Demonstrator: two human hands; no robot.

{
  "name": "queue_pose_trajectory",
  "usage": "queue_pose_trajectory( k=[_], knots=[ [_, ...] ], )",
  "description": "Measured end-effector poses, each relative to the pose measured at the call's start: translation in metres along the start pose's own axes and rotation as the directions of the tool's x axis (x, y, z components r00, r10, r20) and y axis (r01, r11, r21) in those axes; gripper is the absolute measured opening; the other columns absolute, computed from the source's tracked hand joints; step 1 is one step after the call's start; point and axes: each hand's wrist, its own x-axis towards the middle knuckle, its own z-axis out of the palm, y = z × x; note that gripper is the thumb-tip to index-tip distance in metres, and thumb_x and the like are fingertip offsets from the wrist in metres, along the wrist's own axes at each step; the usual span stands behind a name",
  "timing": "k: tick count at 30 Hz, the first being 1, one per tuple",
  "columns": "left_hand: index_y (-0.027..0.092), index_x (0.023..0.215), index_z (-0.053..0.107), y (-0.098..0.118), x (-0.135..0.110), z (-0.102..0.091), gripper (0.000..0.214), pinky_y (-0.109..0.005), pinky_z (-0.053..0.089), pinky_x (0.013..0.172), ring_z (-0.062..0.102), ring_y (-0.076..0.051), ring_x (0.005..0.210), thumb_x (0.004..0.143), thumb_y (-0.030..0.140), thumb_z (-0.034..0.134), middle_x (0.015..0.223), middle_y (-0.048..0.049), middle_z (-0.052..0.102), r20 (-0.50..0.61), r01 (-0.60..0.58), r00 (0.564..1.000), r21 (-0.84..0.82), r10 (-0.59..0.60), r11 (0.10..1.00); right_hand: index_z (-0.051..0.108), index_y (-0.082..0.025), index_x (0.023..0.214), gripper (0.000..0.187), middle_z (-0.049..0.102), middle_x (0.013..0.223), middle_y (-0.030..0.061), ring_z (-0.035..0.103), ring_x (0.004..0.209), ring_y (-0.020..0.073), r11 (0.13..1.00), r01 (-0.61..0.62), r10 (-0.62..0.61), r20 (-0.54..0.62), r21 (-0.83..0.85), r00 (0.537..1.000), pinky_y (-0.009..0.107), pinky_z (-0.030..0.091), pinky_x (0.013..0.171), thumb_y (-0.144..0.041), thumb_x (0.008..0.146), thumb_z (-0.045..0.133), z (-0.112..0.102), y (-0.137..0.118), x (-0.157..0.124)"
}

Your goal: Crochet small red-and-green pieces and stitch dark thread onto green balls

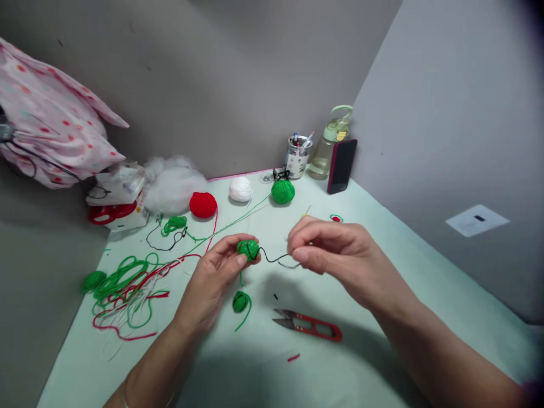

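My left hand (215,277) pinches a small green crocheted piece (248,249) between thumb and fingers above the pale green table (382,238). A black thread (274,259) runs from that piece to my right hand (335,252), whose fingertips pinch its end, possibly with a needle. A second small green crocheted piece (240,301) with a trailing green strand lies on the table just below my left hand. Red thread snips (308,324) lie in front, between my forearms.
A tangle of green, red and white yarn (127,292) lies at the left. Red (203,204), white (240,189) and green (283,191) yarn balls, white stuffing (174,184), a pen cup (297,157), a bottle (331,144) and a phone (342,165) stand at the back by the grey walls.
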Motion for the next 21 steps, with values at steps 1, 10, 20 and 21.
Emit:
queue_pose_trajectory(
  k=[1,10,20,21],
  knots=[
    [0.022,0.102,0.077,0.002,0.001,-0.001,0.021,-0.028,0.055,0.088,0.071,-0.019,0.09,0.082,0.028,0.078,0.102,-0.0032,0.074,-0.006,0.008,1.0,-0.037,-0.008,0.999,0.072,-0.02,0.08,0.012,0.062,0.07,-0.0008,0.052,0.057,0.0093,0.999,-0.001,0.002,-0.019,0.047,1.0,0.023,0.043,0.05,-0.028,0.089,0.075,-0.003,0.0,0.0],
    [0.014,0.094,0.079,0.001,0.005,-0.007,0.02,-0.02,0.059,0.071,0.068,-0.013,0.073,0.078,0.025,0.079,0.091,-0.0046,0.074,0.137,0.089,0.989,-0.255,-0.055,0.963,0.069,-0.022,0.09,0.009,0.059,0.061,-0.0051,0.048,0.045,0.0038,0.922,0.034,-0.062,0.061,0.384,0.996,0.016,0.04,0.046,-0.03,0.093,0.074,-0.01,-0.011,-0.013],
    [0.022,0.094,0.075,-0.001,0.007,-0.005,0.018,-0.019,0.054,0.078,0.065,-0.012,0.08,0.078,0.023,0.081,0.095,-0.0012,0.074,0.079,0.022,0.997,-0.078,-0.016,0.997,0.071,-0.021,0.091,0.008,0.065,0.068,-0.0027,0.055,0.05,0.0023,0.899,-0.177,0.099,0.206,0.401,0.974,0.011,0.043,0.048,-0.029,0.094,0.072,-0.003,-0.008,-0.014],
    [0.022,0.093,0.074,-0.004,0.007,-0.004,0.017,-0.019,0.053,0.078,0.064,-0.012,0.081,0.077,0.019,0.081,0.092,-0.0005,0.073,0.069,-0.024,0.997,0.04,0.021,0.999,0.071,-0.021,0.091,0.009,0.064,0.067,-0.003,0.054,0.049,0.0022,0.901,-0.147,0.086,0.164,0.408,0.983,0.011,0.042,0.047,-0.029,0.094,0.073,-0.003,-0.008,-0.013]
  ],
)
